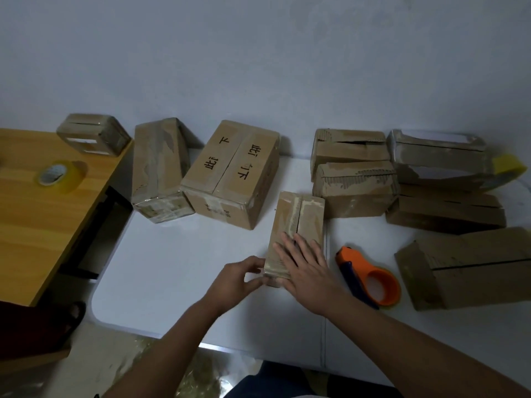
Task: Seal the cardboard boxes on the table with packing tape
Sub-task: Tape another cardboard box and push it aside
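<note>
Pressing flat, right hand spreads atop small box; left hand pinches its near end.

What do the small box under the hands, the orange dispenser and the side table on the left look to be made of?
Small box: brown corrugated cardboard, with glossy clear tape on its near end. Dispenser: smooth moulded plastic, orange with a dark blue part. Side table: wood-grain top, possibly laminate; real wood cannot be ruled out.

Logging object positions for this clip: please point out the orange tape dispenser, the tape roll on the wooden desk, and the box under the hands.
orange tape dispenser (382, 280): head view, on its orange ring.
tape roll (67, 175): head view, on its yellowish outer side.
small cardboard box (298, 214): head view, on its taped top face.
</note>
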A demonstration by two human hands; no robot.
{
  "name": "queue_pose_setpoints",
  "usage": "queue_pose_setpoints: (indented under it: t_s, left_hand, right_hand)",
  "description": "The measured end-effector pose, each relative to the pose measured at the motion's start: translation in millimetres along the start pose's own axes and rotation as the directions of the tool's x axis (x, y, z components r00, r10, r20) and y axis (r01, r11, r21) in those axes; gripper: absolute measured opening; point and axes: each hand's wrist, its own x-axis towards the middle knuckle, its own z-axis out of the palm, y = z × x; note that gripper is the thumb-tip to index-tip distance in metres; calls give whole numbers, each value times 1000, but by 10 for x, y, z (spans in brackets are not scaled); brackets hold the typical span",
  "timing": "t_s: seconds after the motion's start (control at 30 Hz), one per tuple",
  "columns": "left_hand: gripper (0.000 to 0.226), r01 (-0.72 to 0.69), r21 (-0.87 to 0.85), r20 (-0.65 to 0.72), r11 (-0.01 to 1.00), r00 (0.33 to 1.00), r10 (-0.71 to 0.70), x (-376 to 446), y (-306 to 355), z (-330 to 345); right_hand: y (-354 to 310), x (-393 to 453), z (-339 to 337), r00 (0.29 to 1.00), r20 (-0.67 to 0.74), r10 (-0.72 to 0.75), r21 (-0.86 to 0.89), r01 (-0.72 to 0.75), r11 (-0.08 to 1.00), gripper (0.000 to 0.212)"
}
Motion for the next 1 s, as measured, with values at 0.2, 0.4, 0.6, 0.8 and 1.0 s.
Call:
queue_pose_setpoints:
  t_s: [0.2,0.4,0.6,0.8,1.0]
  left_hand:
    - [56,-202,331,151,922,976,160,320,-64,-259]
    - [86,-81,203,106,976,992,61,148,-96,-202]
    - [71,34,107,-111,994,994,-22,246,274,-184]
    - [97,178,371,-70,912,984,-164,575,688,117]
    - [118,-54,581,214,812,973,-89,515,587,123]
  right_hand:
    - [-2,8,11,1000,21,5,15,-6,1000,72]
    - [67,26,-38,997,55,-59,122,51,991,70]
    - [240,-2,-244,972,-17,233,565,-183,805,62]
    - [88,-313,-354,959,162,234,854,-255,453,58]
    - [366,-396,-380,839,-79,538,824,-248,509,27]
